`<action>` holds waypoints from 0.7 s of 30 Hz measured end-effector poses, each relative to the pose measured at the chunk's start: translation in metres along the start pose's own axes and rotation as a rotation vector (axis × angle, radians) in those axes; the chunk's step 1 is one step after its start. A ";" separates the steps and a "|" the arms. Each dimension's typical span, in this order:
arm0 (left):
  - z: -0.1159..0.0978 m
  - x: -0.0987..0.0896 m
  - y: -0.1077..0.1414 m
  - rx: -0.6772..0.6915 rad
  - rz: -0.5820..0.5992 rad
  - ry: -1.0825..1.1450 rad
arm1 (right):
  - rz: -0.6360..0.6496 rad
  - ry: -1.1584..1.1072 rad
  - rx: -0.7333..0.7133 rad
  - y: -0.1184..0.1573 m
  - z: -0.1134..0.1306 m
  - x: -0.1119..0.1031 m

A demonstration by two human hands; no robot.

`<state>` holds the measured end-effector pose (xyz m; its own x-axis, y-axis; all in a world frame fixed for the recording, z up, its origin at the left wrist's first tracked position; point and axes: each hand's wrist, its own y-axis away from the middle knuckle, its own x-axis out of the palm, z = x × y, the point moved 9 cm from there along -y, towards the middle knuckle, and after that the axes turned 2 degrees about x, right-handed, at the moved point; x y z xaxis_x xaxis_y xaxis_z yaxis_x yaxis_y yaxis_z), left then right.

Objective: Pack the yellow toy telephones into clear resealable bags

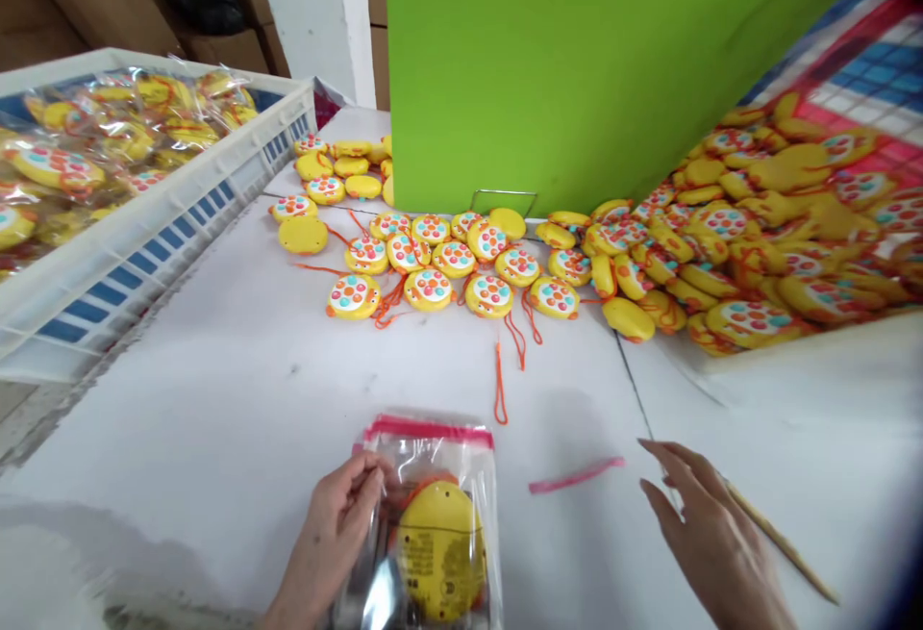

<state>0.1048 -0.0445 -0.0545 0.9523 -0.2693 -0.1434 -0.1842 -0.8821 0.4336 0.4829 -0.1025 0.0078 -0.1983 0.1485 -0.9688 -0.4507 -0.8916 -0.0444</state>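
Above the table (245, 399), both hands (523, 524) angle inward.

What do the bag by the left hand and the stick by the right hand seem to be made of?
Bag: likely clear, glossy plastic film; it shows glare and the yellow toy through it.
Stick: perhaps wood or bamboo, matte; tan.

A pale tabletop (237, 370), crossed by a dark seam, lay under bright light. A green panel (548, 63) stood upright at its back; behind were a white pillar (310, 14) and brown cardboard boxes (108, 10).
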 end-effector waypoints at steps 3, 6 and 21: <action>-0.001 0.002 -0.001 -0.016 0.017 0.092 | -0.014 -0.224 -0.064 0.007 0.054 -0.004; -0.002 0.001 0.000 -0.014 0.002 0.121 | 0.311 -0.509 -0.132 0.012 0.116 0.034; 0.004 -0.001 0.003 -0.035 0.008 0.179 | 0.638 -0.871 -0.154 0.036 0.155 0.091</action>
<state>0.1020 -0.0480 -0.0570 0.9795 -0.2004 0.0190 -0.1860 -0.8653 0.4654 0.3136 -0.0547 -0.0445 -0.9327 -0.1624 -0.3221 0.0557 -0.9471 0.3162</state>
